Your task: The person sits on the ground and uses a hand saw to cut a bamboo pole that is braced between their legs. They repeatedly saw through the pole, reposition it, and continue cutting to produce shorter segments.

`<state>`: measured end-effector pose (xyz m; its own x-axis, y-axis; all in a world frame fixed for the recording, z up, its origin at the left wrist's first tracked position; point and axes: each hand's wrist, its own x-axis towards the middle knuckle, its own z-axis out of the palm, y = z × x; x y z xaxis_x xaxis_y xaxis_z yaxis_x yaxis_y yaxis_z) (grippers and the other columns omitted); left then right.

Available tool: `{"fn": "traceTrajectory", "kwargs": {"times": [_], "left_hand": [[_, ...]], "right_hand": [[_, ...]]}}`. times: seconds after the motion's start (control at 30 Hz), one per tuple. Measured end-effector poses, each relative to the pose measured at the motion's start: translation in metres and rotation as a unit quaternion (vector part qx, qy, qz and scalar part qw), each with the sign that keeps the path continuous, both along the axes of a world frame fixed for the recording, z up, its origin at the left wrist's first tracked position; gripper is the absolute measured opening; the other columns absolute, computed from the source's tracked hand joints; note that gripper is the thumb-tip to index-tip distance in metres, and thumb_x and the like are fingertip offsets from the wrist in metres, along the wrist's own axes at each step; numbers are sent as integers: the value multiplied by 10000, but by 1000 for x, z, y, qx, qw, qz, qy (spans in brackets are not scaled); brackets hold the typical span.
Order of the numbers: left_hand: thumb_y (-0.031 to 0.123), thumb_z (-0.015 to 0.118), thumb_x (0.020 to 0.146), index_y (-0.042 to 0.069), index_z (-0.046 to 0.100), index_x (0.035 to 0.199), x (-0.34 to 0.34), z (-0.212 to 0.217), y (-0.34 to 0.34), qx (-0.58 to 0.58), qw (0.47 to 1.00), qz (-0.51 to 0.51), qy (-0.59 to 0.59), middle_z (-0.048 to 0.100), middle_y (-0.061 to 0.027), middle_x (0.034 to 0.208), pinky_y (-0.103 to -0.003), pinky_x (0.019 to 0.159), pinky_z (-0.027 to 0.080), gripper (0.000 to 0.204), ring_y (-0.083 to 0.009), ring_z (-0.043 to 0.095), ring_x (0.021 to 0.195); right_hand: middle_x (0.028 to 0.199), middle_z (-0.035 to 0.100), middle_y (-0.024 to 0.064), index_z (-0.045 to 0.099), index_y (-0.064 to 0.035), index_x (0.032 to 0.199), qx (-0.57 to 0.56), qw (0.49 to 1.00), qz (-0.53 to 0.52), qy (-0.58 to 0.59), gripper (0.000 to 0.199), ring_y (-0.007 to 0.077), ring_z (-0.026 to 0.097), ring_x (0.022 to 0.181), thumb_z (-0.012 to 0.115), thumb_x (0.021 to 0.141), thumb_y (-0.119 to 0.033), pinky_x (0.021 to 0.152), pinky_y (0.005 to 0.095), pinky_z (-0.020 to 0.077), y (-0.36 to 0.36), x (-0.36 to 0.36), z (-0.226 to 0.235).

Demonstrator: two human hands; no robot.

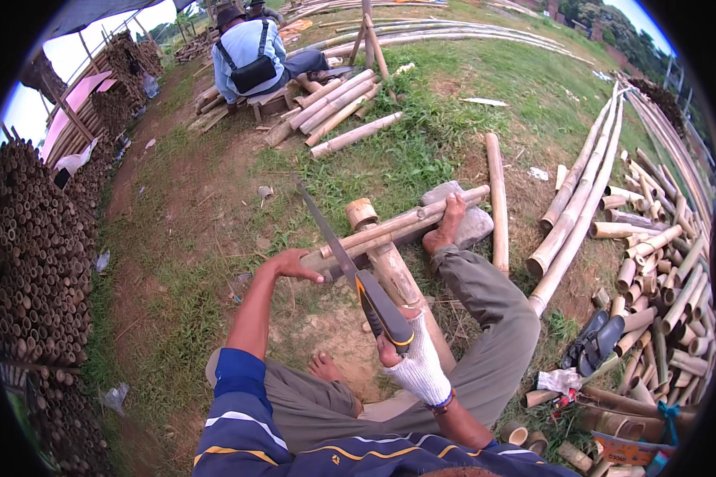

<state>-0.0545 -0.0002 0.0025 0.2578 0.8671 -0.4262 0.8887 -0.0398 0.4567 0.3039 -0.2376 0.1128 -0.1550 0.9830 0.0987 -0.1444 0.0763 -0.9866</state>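
A handsaw (383,308) with a black and yellow handle is in my gloved right hand (418,367), fingers wrapped round the grip. Its long blade (323,224) slants up and to the left, across the near end of a bamboo pole (406,222). My bare left hand (293,265) holds that pole's left end, close beside the blade. The pole lies across a slanting bamboo post (394,274), and my bare foot (452,216) presses on its right part. A darker length shows just under the pole. Whether the saw teeth touch the bamboo I cannot tell.
Grey stones (471,226) lie under the pole's right end. Cut bamboo pieces (668,278) heap at right beside long poles (577,199) and black sandals (593,342). Stacked bamboo (36,254) stands at left. Ahead, another person (250,52) sits by bamboo lengths (334,103).
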Motion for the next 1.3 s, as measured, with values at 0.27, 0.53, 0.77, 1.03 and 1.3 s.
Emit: {"fn": "traceTrajectory", "kwargs": {"times": [0.27, 0.53, 0.77, 1.03, 1.3], "left_hand": [[511, 962, 614, 2, 690, 1324, 15, -24, -9, 74, 996, 29, 47, 748, -246, 1242, -458, 1024, 546, 915, -382, 715, 1172], [496, 958, 635, -67, 569, 1476, 17, -14, -7, 43, 996, 41, 62, 680, -302, 1366, -445, 1097, 529, 1084, -404, 678, 1264], [457, 964, 637, -82, 557, 1480, 12, -12, -12, 27, 996, 56, 61, 668, -309, 1384, -438, 1108, 522, 1081, -401, 671, 1279], [394, 945, 669, -48, 511, 1538, 21, 4, -9, -14, 993, 45, 105, 657, -288, 1415, -424, 1134, 516, 1067, -373, 664, 1298], [362, 901, 698, 5, 529, 1553, 39, 2, -8, 33, 990, 69, 121, 677, -254, 1407, -428, 1128, 526, 998, -350, 681, 1281]], "right_hand": [[1122, 544, 22, 467, -50, 1365, -56, 998, 7, 9, 488, 75, 564, 975, 630, 928, 93, 846, 230, 505, -2, -21, -48], [1119, 506, -4, 443, -63, 1363, -287, 939, 28, 188, 501, 63, 529, 966, 617, 921, 96, 858, 228, 487, 2, -16, -50], [1097, 516, -1, 471, -57, 1346, -230, 961, 52, 147, 479, 65, 521, 954, 664, 923, 61, 870, 241, 487, -16, -21, -81], [1209, 549, 74, 467, -24, 1390, -67, 992, -28, -100, 496, 133, 551, 1058, 660, 938, 50, 966, 302, 484, -50, -9, -67], [1200, 592, 115, 485, -4, 1393, 49, 996, -50, -53, 513, 167, 596, 1066, 688, 923, 21, 963, 305, 502, 88, -80, -99]]}}
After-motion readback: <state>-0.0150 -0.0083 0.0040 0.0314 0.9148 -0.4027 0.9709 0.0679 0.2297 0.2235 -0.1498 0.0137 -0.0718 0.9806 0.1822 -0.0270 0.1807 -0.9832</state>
